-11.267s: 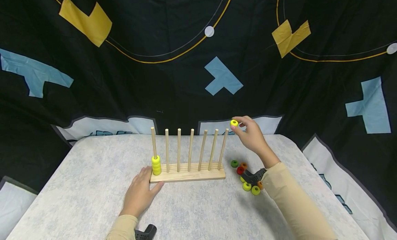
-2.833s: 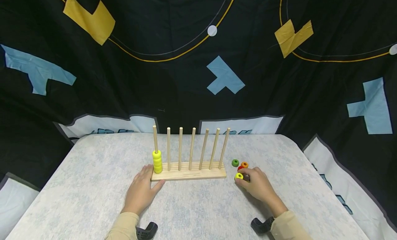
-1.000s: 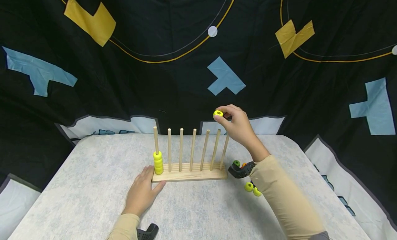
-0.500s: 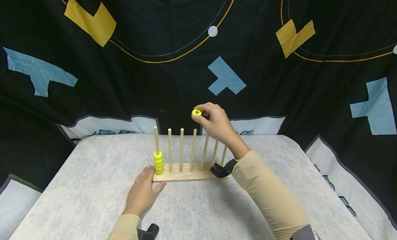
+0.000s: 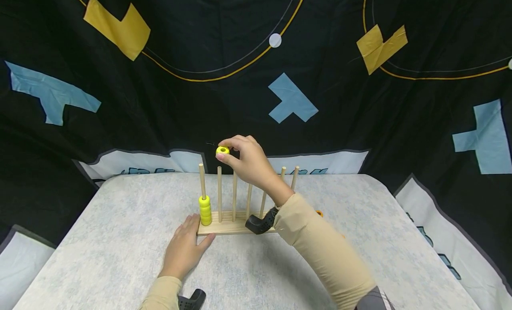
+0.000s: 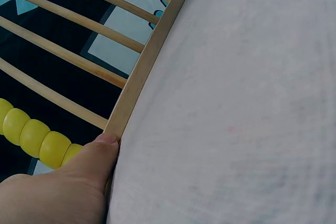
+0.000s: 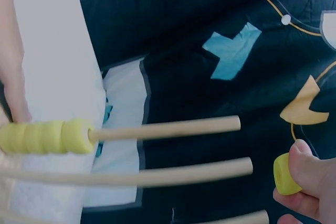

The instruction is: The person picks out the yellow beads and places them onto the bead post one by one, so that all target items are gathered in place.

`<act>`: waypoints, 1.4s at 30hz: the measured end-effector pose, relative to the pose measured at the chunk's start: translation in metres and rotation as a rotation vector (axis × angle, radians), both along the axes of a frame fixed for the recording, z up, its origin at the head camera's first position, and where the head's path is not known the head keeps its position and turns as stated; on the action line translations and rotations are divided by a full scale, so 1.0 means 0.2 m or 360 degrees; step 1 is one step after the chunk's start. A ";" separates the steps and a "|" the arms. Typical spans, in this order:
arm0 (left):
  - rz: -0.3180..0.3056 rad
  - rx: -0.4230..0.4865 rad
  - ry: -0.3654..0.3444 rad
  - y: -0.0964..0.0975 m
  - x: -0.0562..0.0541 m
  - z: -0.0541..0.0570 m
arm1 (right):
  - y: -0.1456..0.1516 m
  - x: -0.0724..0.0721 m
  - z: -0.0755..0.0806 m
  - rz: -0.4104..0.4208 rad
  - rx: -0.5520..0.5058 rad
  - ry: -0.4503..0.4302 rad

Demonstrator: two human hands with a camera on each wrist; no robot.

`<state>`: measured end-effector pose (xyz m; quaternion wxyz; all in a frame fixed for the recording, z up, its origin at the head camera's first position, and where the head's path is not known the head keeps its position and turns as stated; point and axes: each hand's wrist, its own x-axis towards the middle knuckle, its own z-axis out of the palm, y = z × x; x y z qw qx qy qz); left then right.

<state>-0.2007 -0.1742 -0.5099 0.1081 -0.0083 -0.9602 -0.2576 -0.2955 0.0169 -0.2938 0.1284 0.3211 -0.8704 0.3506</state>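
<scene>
A wooden peg rack has a flat base point(image 5: 230, 228) and a row of several upright pegs point(image 5: 219, 194). On its leftmost peg sits a stack of several yellow beads point(image 5: 205, 211), also large in the left wrist view. My right hand point(image 5: 250, 163) pinches a single yellow bead point(image 5: 222, 150) between thumb and fingers, above the tops of the left-hand pegs. In the right wrist view that bead point(image 7: 283, 176) is apart from the peg ends. My left hand point(image 5: 184, 247) rests at the base's left end, fingers extended, thumb point(image 6: 100, 153) against the front edge.
An orange bead point(image 5: 319, 213) shows on the table point(image 5: 120, 239) behind my right sleeve point(image 5: 320, 243), which hides other loose beads. A black wrist device point(image 5: 262, 221) overlaps the rack. A black curtain point(image 5: 224, 110) with taped shapes hangs beyond the table.
My right hand picked up a yellow bead from the loose beads at right, lifted it and carried it left over the pegs. The yellow stack is taller than 11.3 s ago. My left hand stays put.
</scene>
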 end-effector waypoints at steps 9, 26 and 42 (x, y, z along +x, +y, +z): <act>0.0012 0.0001 0.0007 0.00 0.00 0.00 | -0.12 0.02 -0.01 0.0089 0.0007 -0.0020; 0.0005 0.0009 -0.0018 0.00 0.00 0.01 | -0.16 0.05 -0.03 0.0124 0.0090 -0.0094; 0.0012 0.0009 -0.0018 0.00 0.00 0.01 | -0.16 0.04 -0.04 0.0158 0.0243 -0.0140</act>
